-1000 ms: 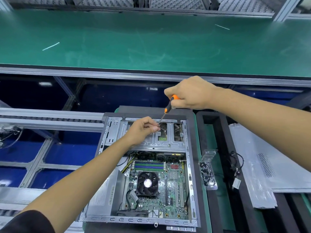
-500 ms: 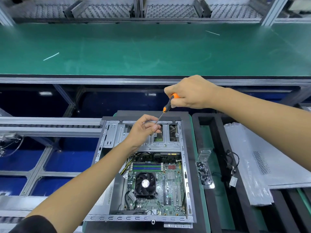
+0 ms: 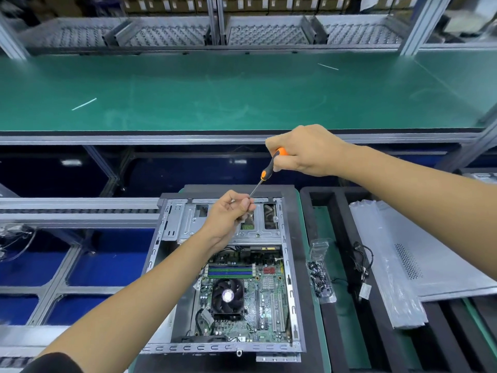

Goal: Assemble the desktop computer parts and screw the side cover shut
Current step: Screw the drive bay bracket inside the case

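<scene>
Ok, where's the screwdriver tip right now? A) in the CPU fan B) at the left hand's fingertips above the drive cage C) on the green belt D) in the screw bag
B: the screwdriver, held by the right hand, slants down to the left hand, whose fingers pinch at its tip over the drive cage.

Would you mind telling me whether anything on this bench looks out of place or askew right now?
Nothing looks damaged or spilled. The computer case lies open, its motherboard exposed. The side cover, still bagged, rests slightly askew across the black tray at right, and the screw bag lies loose beside the case.
</scene>
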Demonstrator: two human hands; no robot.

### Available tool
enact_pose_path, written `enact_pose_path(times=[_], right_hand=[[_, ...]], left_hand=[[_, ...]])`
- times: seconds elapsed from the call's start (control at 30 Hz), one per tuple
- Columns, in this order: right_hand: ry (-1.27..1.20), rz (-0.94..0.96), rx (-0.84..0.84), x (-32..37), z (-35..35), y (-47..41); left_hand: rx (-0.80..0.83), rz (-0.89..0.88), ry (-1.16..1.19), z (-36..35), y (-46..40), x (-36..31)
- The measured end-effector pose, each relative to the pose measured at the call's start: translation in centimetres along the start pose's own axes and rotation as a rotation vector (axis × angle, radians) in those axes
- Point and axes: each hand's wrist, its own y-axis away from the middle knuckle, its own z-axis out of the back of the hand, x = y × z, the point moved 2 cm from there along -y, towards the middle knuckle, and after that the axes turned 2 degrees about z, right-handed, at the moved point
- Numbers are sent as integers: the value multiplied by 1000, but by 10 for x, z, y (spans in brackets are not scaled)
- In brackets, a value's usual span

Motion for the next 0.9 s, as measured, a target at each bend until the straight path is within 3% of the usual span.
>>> enact_pose_path(times=[0.13,0.23,0.43,0.63,0.9], right_hand=[[-110,-94,-52,1,7,4],[-175,-146,-106,0,11,6],[-73,-147,-133,-2,24,10],[-19,-163,-169,-3,23,12],[104,-116,-133,8,21,9]], left_hand=[[-55,34,174,-13,-1,-2],[-37,15,159,-20,-3,-7],[-7,-37,142,-19,-5,-20],[-17,-163,-38,-16,-6,-27],[56,-213,-528,-9,-13,-37]])
